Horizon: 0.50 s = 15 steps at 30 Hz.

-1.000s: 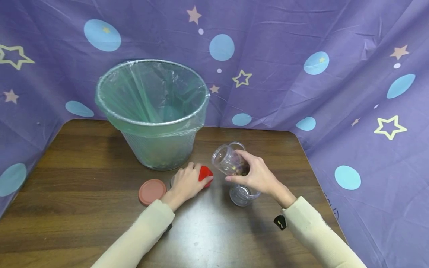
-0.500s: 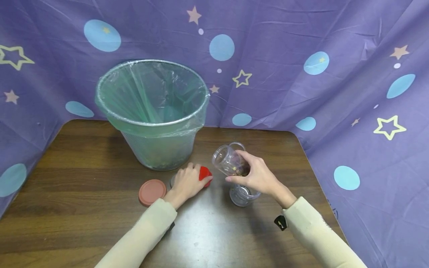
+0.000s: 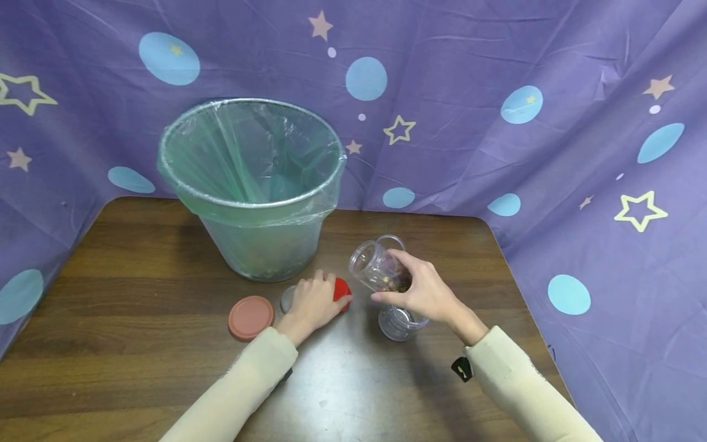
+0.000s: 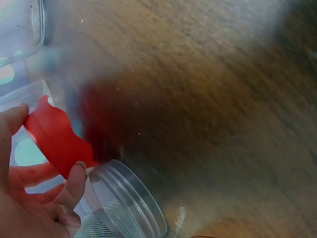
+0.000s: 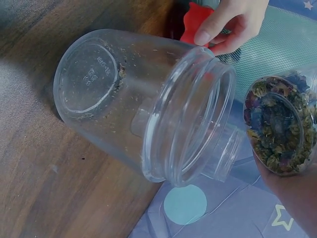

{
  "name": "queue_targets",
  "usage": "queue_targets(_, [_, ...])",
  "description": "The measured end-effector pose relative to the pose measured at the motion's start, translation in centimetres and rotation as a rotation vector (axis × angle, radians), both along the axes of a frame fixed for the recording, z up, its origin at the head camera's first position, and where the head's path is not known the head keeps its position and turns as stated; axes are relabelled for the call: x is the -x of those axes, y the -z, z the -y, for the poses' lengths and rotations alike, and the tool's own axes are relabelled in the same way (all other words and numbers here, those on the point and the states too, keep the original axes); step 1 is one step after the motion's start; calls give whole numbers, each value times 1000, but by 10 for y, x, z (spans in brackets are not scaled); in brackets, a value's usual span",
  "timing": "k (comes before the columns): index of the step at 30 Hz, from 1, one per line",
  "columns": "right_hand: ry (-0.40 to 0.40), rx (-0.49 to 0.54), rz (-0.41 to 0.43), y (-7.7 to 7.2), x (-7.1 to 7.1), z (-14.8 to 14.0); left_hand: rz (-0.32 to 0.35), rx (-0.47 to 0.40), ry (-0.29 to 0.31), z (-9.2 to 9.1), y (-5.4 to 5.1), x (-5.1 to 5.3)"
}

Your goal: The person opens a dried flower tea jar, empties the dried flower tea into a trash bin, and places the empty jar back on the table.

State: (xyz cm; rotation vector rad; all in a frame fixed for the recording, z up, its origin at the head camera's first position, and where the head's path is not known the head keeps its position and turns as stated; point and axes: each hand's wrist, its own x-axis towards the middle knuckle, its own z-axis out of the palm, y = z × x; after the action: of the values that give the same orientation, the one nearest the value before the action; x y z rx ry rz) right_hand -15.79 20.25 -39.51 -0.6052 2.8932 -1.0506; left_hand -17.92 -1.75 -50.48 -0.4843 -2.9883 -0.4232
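Note:
My left hand (image 3: pixel 315 301) pinches a red, thin, wavy-edged piece (image 4: pixel 59 134) between thumb and fingers, low over the table. Its exact kind is unclear, and the hand covers part of it. A grey lid (image 3: pixel 287 299) shows beside that hand. With my right hand (image 3: pixel 425 285) I grip a clear jar of dried flowers (image 3: pixel 389 273), tilted with its mouth toward the upper left. The flowers lie at its bottom end. Below stands a clear jar (image 5: pixel 119 74) with a few crumbs inside, partly hidden by the right hand in the head view.
A mesh bin (image 3: pixel 265 245) with a green liner stands at the back left. Left of my left hand lies a reddish-brown lid (image 3: pixel 251 317). Another clear jar (image 3: pixel 391 240) stands behind the tilted one. A purple curtain (image 3: pixel 442 166) surrounds the wooden table (image 3: pixel 138 368).
My left hand has shifted slightly to the right with the red piece, and more of the grey lid shows. The right hand and the tilted jar have hardly moved.

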Motion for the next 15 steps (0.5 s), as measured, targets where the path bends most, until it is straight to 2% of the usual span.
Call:
queue_targets(9, [3,11,-10,2,0,-1,48,47,2,-4,-5,-4])
queue_targets(15, [5,17,-8,2,0,-2,45,81,11,-5,-4,-5])
